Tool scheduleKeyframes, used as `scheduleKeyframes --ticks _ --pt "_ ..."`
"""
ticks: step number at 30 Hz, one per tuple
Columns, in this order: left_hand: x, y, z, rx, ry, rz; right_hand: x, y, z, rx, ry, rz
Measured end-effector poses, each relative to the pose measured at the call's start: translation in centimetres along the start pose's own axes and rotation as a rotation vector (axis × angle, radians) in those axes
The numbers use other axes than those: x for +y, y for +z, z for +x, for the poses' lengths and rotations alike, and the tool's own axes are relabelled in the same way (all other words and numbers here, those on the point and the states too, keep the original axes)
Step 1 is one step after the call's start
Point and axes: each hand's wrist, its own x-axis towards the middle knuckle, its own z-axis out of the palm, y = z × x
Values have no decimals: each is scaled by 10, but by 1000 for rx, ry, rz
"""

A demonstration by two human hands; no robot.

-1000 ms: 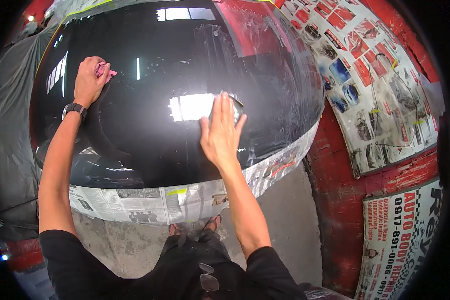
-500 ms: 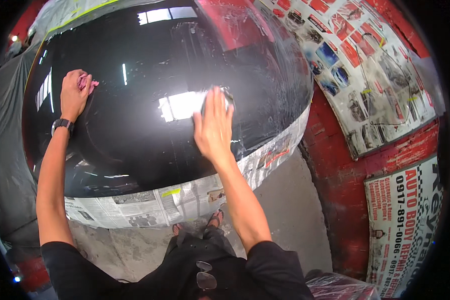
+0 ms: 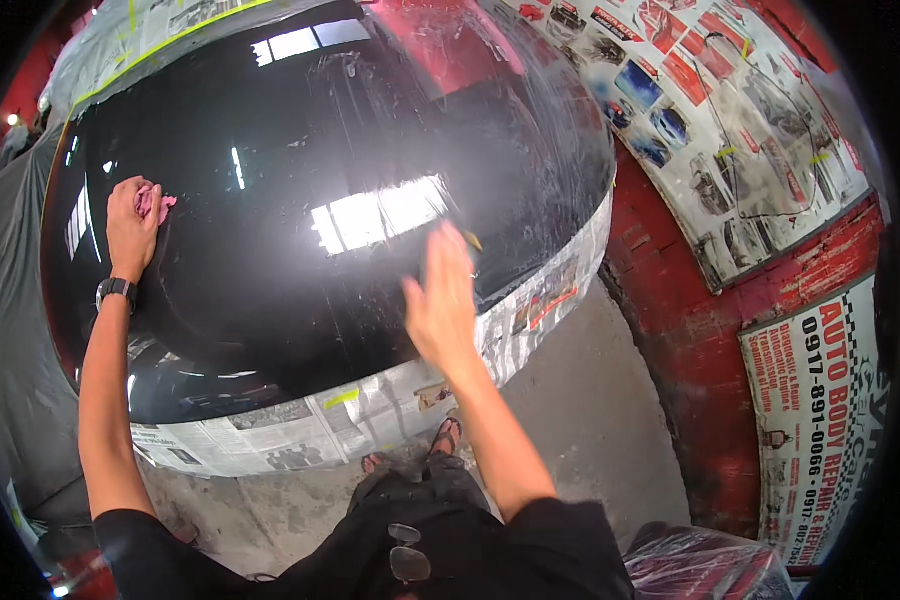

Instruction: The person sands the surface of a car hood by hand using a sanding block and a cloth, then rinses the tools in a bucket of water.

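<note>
Under both my hands lies a glossy black car hood [image 3: 240,280], wet-looking and streaked with pale residue on its right side. My left hand [image 3: 130,222] is closed round a crumpled pink cloth [image 3: 151,203] on the hood's left part. On the right part, my right hand [image 3: 443,300] lies flat with fingers stretched together over a small tan-edged pad [image 3: 474,241]. Only the pad's edge shows beside the fingertips; the rest is hidden beneath them. Motion smears this hand a little.
Newspaper [image 3: 300,440] masks the hood's near edge. Clear plastic film [image 3: 560,110] drapes its right side, and a grey cover [image 3: 5,300] hangs at left. A red wall [image 3: 660,400] with posters stands at right. Plastic-wrapped material [image 3: 710,560] sits at lower right.
My right hand has slid nearer to me along the hood with the pad. My left hand, still holding the cloth, appears lower and slightly left as the whole view has shifted.
</note>
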Motion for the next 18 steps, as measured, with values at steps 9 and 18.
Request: scheduleKeyframes --ticks 9,18 --pt "12 13 6 6 18 -38 15 10 77 -1 172 -103" --pt "7 8 2 -12 20 -21 38 -3 -14 69 221 -135"
